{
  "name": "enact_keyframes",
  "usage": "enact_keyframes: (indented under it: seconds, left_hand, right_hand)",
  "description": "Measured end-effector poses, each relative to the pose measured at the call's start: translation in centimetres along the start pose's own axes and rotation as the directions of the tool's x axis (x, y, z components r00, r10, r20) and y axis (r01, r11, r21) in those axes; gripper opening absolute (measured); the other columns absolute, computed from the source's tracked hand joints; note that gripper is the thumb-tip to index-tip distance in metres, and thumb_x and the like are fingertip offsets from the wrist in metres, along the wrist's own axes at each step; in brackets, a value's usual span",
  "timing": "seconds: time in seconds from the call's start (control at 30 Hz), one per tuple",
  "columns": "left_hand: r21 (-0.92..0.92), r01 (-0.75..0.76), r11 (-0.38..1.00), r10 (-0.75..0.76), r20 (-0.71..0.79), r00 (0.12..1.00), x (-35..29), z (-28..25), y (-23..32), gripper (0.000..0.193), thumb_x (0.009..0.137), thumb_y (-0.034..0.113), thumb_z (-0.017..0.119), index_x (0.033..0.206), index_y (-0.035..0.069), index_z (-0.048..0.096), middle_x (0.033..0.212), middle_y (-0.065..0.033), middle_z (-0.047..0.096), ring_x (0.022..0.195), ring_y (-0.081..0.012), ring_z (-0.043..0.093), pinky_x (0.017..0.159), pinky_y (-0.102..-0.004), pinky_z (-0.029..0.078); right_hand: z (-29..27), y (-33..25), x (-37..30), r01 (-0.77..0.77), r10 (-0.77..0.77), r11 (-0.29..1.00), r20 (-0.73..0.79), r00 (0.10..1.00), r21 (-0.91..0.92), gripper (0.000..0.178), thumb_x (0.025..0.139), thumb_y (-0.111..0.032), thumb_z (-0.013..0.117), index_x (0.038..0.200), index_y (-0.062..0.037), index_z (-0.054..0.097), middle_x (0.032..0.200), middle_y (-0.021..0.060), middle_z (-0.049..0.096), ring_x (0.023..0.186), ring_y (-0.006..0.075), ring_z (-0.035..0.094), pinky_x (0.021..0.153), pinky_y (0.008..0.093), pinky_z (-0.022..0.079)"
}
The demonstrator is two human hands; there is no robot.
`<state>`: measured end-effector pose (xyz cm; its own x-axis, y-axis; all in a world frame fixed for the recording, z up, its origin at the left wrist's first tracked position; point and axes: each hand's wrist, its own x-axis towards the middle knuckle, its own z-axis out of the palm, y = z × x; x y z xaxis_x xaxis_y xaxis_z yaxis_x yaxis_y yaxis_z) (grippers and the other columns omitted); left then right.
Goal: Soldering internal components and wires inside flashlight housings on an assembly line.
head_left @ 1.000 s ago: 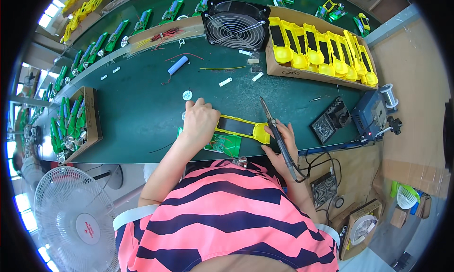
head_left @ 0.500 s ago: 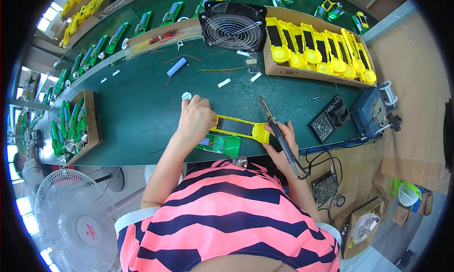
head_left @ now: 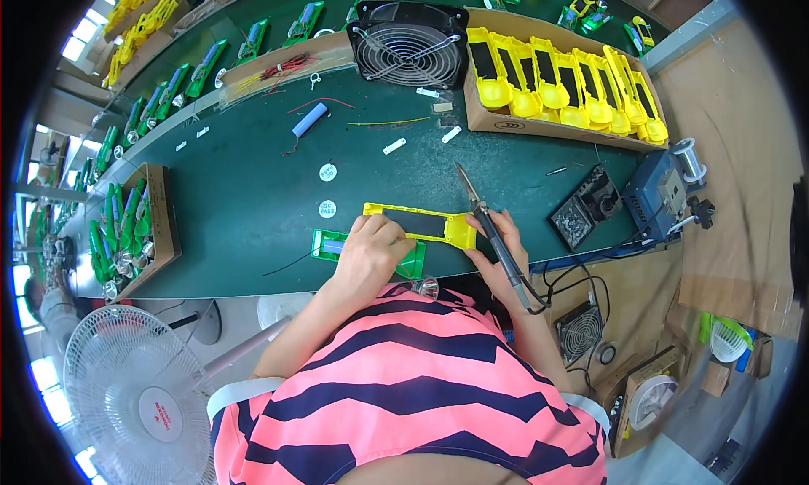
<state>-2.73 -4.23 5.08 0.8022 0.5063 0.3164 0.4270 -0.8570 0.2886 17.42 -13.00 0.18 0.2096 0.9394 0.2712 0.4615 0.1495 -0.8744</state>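
Observation:
My right hand (head_left: 503, 251) is closed around a soldering iron (head_left: 499, 242), whose tip points away from me over the bench. The same hand's fingers and thumb also steady the wide end of a yellow plastic shell (head_left: 457, 231) with a dark panel. My left hand (head_left: 371, 253) is closed, fingertips pinched at the shell's near edge; what they hold, if anything, is hidden. Beneath that hand lies a green casing (head_left: 318, 244) with a blue cell, and a shiny reflector cup (head_left: 427, 288) sits by its right end, next to my striped shirt.
A carton of yellow shells (head_left: 539, 127) and a black fan (head_left: 408, 47) stand at the back. At right are a soldering station (head_left: 661, 194) and a black iron stand (head_left: 587, 207). A box of green casings (head_left: 168, 224) is at left. A loose blue cell (head_left: 309, 120) lies mid-bench.
My left hand has moved nearer to me and right, from the shell's left end to over the green casing. A second round white sticker now shows. The right hand keeps its hold.

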Motion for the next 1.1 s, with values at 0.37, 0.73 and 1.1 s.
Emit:
enact_keyframes:
  seconds: [0.37, 0.73, 1.1]
  left_hand:
    - [0.139, 0.291, 0.947, -0.295, 0.013, 0.955, 1.6, 2.0, -0.1, 0.006, 0.07, 0.005, 0.055, 0.072, 0.004, 0.06, 0.071, -0.0119, 0.053, 0.074, -0.0271, 0.053, 0.066, -0.0369, 0.041]
    - [0.062, 0.362, 0.93, -0.367, 0.146, 0.919, 2.1, 1.5, -1.2, 0.01, 0.07, 0.004, 0.053, 0.072, 0.004, 0.063, 0.071, -0.0132, 0.055, 0.065, -0.0296, 0.058, 0.062, -0.0386, 0.046]
    - [0.095, 0.368, 0.925, -0.38, 0.202, 0.903, 2.5, 1.3, -1.1, 0.01, 0.071, 0.007, 0.055, 0.073, 0.007, 0.065, 0.073, -0.0116, 0.056, 0.067, -0.0289, 0.058, 0.062, -0.0381, 0.047]
  right_hand:
    - [1.4, 0.2, 3.0, 0.288, -0.285, 0.958, 0.114, 0.952, -0.007, 0.053, 0.064, -0.009, 0.073, 0.109, -0.0039, 0.045, 0.098, 0.0062, 0.063, 0.096, 0.0269, 0.058, 0.095, 0.04, 0.037]
    - [-2.6, -0.5, 3.5, -0.191, 0.169, 0.821, 0.091, 0.981, 0.539, 0.017, 0.076, -0.005, 0.062, 0.089, 0.0053, 0.058, 0.076, 0.0092, 0.062, 0.064, 0.0116, 0.06, 0.059, 0.0231, 0.049]
    - [-0.3, 0.9, 4.0, -0.275, 0.215, 0.839, 0.179, 0.96, 0.47, 0.015, 0.074, -0.005, 0.064, 0.087, 0.0021, 0.059, 0.071, 0.006, 0.061, 0.06, 0.0095, 0.059, 0.052, 0.0201, 0.046]
